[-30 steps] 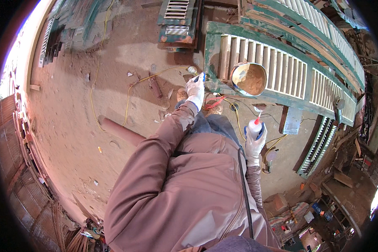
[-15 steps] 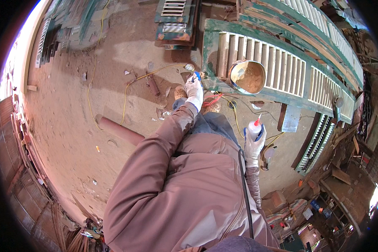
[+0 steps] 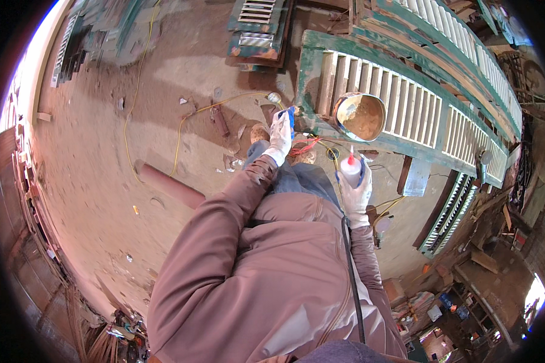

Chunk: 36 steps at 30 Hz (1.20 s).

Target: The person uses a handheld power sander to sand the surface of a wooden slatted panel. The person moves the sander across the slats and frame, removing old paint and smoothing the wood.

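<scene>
Both of my hands wear white gloves with blue on the palm side. In my right hand [image 3: 358, 192] is an upright white squeeze bottle [image 3: 349, 172] with a red cap and a thin pointed nozzle. My left hand [image 3: 278, 136] is closed at the near left corner of a green louvered shutter [image 3: 312, 72]; whatever its fingers hold there is too small and hidden to name. An open round can [image 3: 339, 121] with brown paste-like contents stands on the shutter's slats, between and beyond my hands.
More green shutters [image 3: 418, 42] lie stacked beyond, with others [image 3: 254, 30] at the far left. A yellow cord [image 3: 177, 151] winds over the dirt floor near a reddish-brown tube [image 3: 169, 184]. Red wires [image 3: 306, 146] lie by my feet. Another shutter [image 3: 451, 212] rests at right.
My right hand has moved left and slightly forward with the bottle, closer to the shutter and can. My left hand stays at the shutter's corner, almost unmoved.
</scene>
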Each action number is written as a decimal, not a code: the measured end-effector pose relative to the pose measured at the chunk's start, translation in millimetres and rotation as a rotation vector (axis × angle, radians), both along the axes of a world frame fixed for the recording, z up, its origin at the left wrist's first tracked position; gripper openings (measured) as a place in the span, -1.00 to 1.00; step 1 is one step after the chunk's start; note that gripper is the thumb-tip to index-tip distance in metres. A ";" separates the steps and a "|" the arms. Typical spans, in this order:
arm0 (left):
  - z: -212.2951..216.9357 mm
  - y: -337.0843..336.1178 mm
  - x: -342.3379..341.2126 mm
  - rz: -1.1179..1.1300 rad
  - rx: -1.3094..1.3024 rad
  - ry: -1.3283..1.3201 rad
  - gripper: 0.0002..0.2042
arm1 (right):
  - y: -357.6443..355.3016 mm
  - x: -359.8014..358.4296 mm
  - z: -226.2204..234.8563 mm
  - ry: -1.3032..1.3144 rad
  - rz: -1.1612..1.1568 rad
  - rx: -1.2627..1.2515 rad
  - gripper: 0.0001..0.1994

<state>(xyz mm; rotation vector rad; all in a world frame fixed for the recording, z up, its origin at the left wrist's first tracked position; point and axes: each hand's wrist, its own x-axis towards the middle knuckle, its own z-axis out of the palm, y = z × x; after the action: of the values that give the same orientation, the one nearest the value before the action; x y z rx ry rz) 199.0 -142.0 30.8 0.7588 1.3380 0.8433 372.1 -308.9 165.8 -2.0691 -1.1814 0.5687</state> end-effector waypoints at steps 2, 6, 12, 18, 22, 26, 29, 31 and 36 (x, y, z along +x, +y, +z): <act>-23.6 1.5 -19.7 0.006 0.023 -0.096 -0.57 | 23.5 -13.7 -1.2 -0.049 0.090 -0.026 -0.26; -34.6 6.5 -26.4 -0.009 -0.096 -0.219 -0.53 | 54.4 -30.3 -12.3 -0.176 0.199 -0.101 -0.25; -46.8 10.8 -38.5 0.024 -0.113 -0.288 -0.51 | 79.4 -46.7 -44.5 -0.298 0.263 -0.198 -0.23; -53.1 7.7 -83.8 -0.111 -0.075 -0.109 -0.50 | 94.5 -62.9 -55.3 -0.429 0.285 -0.301 -0.25; -47.6 6.0 -124.1 -0.038 -0.069 -0.159 -0.52 | 102.6 -70.3 -52.4 -0.451 0.265 -0.332 -0.24; -43.4 3.5 -160.2 0.054 -0.143 -0.176 -0.57 | 102.7 -73.5 -56.1 -0.509 0.244 -0.330 -0.25; -53.7 0.5 -190.3 0.079 -0.142 -0.134 -0.57 | 101.9 -75.8 -55.8 -0.543 0.245 -0.324 -0.25; -62.0 -3.9 -209.1 0.104 -0.175 -0.118 -0.56 | 102.2 -77.0 -55.6 -0.545 0.243 -0.327 -0.25; -65.3 -6.5 -228.8 0.169 -0.213 -0.112 -0.55 | 103.7 -76.0 -56.6 -0.524 0.250 -0.307 -0.26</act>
<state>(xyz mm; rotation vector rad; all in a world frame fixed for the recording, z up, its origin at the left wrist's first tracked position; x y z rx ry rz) -29.7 -148.5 -34.5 0.4311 1.3793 0.8477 296.1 -205.1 109.2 -2.4370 -1.7621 0.3398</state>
